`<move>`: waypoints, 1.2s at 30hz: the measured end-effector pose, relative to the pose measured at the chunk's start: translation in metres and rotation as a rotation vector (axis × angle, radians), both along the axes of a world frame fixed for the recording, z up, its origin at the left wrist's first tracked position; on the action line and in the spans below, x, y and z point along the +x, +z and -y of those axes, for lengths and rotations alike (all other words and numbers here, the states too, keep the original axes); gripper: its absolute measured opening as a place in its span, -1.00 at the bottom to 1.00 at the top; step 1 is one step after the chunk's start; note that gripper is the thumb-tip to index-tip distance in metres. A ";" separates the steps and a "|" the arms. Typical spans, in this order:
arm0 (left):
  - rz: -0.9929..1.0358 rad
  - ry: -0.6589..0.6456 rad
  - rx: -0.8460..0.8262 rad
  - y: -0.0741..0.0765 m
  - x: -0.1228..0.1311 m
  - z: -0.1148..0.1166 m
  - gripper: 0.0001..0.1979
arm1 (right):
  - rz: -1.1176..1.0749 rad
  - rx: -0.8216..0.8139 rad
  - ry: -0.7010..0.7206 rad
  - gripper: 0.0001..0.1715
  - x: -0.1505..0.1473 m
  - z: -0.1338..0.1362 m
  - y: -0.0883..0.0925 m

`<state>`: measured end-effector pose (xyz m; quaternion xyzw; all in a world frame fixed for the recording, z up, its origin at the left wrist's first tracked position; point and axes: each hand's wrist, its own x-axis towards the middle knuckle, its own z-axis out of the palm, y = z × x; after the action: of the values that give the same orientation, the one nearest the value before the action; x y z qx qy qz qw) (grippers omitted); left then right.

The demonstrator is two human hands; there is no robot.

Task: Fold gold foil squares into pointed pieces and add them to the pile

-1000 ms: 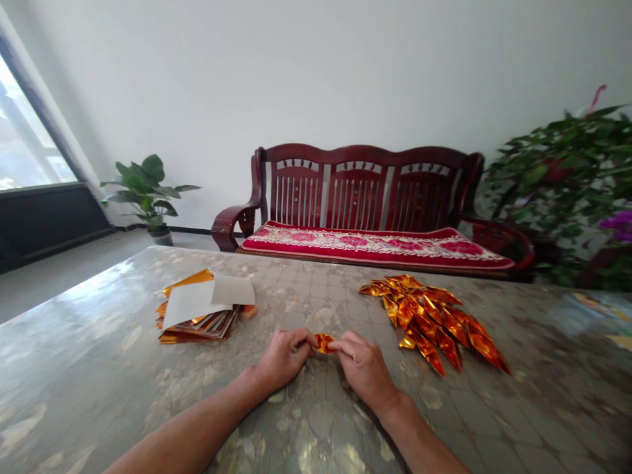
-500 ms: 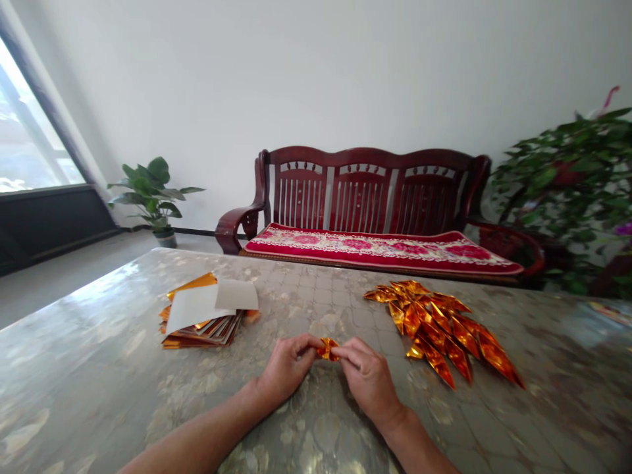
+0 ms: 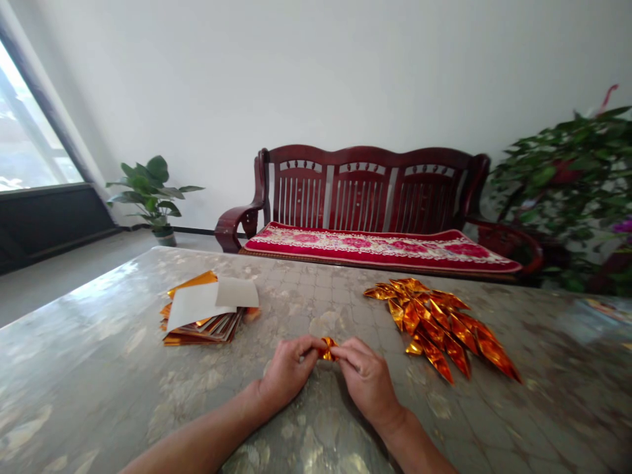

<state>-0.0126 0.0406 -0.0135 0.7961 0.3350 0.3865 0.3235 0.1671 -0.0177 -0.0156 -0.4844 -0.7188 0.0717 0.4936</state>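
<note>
Where the two hands meet: a small crumpled piece of shiny orange-gold foil paper [image 3: 326, 347], held low over the near middle of the marbled grey-and-cream table [image 3: 99, 368].
Left hand [image 3: 289, 368]: closed, with thumb and fingertips pinching the left end of the foil piece.
Right hand [image 3: 368, 378]: closed in the same way, pinching the right end. The two sets of fingertips almost touch.
Foil piece: mostly hidden between the fingers, so its fold cannot be made out.
Right of the hands: a loose heap of long pointed folded orange-gold foil shapes [image 3: 439, 326] lies on the table, near the right hand but apart from it.
Left of the hands: a flat stack of square foil sheets [image 3: 202, 316], its top sheets showing white, lies well apart from the left hand.
Behind the table: a dark red wooden bench with a slatted back [image 3: 365, 191] carries a red flowered seat cushion [image 3: 380, 247] and stands against a white wall.
Far left: a small green potted plant [image 3: 151, 191] stands on the floor beside a bright window [image 3: 29, 151].
Far right: a large leafy plant [image 3: 567, 178], blurred.
</note>
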 end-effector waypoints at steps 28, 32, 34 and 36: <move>-0.120 -0.021 0.031 0.001 -0.010 -0.010 -0.79 | 0.123 -0.042 0.023 -0.64 0.014 -0.008 0.007; -0.102 0.010 -0.022 0.001 -0.009 -0.011 -0.83 | 0.098 -0.053 0.028 -0.63 0.013 -0.008 0.007; -0.098 0.023 -0.040 0.001 -0.009 -0.012 -0.86 | 0.085 -0.053 0.025 -0.61 0.013 -0.009 0.006; -0.102 0.021 -0.043 0.000 -0.009 -0.012 -0.87 | 0.082 -0.053 0.024 -0.60 0.013 -0.009 0.005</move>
<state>-0.0221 0.0522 -0.0133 0.8040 0.3676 0.3416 0.3190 0.1804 -0.0089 -0.0108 -0.4912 -0.7420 0.0766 0.4498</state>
